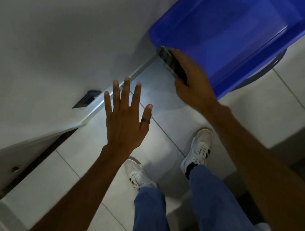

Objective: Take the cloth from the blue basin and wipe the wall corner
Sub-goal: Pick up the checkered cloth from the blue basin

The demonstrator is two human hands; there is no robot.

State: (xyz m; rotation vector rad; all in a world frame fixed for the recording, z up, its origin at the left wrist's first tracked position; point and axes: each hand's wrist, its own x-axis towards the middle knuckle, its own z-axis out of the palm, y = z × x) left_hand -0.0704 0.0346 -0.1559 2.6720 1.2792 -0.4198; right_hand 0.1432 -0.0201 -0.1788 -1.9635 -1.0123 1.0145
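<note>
The blue basin (pixel 239 29) stands on the floor at the upper right, next to the white wall (pixel 62 22). Its inside looks bare from here. My right hand (pixel 190 81) is at the basin's near left corner, shut on a dark flat object (pixel 167 60). I cannot tell whether that object is the cloth. My left hand (pixel 125 119) hovers open, fingers spread, over the floor beside the baseboard (pixel 110 97). It holds nothing and has a dark ring on the thumb.
A dark rectangular fitting (pixel 86 99) sits low on the wall. A dark gap (pixel 47 151) runs along the wall's foot at lower left. My feet in white sneakers (pixel 200 148) stand on pale floor tiles (pixel 167 113). A dark curved shape (pixel 263 72) lies behind the basin.
</note>
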